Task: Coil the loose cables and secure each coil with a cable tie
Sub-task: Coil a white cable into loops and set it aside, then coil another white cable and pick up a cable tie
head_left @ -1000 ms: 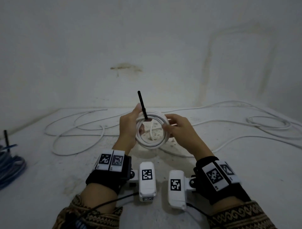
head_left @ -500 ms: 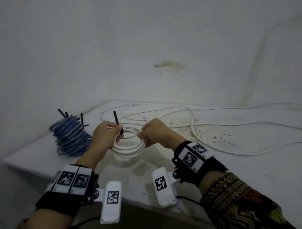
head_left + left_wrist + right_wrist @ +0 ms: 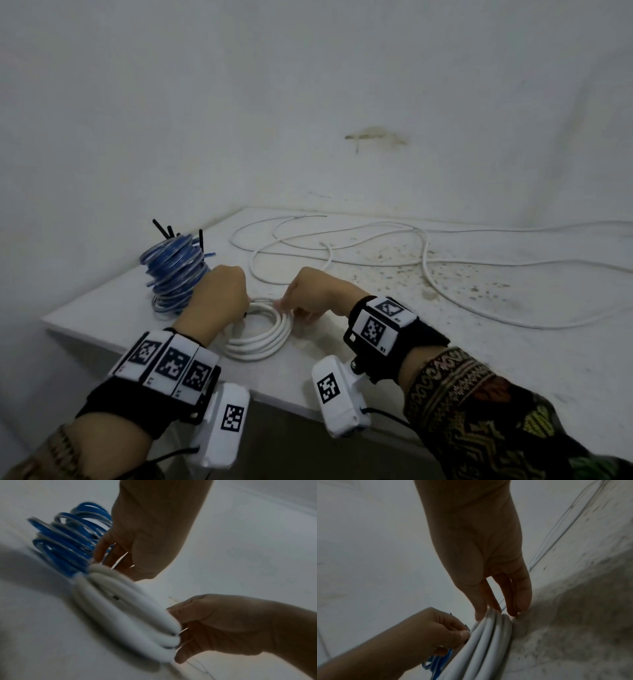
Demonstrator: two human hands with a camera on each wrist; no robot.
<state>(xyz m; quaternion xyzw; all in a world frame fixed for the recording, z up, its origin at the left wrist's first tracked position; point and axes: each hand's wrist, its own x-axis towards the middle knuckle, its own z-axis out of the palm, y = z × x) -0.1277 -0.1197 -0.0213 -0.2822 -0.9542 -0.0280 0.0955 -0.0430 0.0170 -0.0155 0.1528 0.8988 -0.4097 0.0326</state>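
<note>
White tabletop [image 3: 513, 359] bears the white coil [image 3: 260, 339], gripped between left hand [image 3: 219, 291] and right hand [image 3: 318, 291].

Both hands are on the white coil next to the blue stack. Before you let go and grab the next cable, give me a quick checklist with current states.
1. White coil down on the table: ok.
2. Left hand gripping the coil's left side: ok.
3. Right hand fingers on its right side: ok.
4. Cable tie closed around the coil: cannot tell, hidden under the left hand.
5. Coil clear of the blue stack: ok, beside it; touching or not, cannot tell.
6. Loose white cable left to coil: ok, spread behind.
</note>
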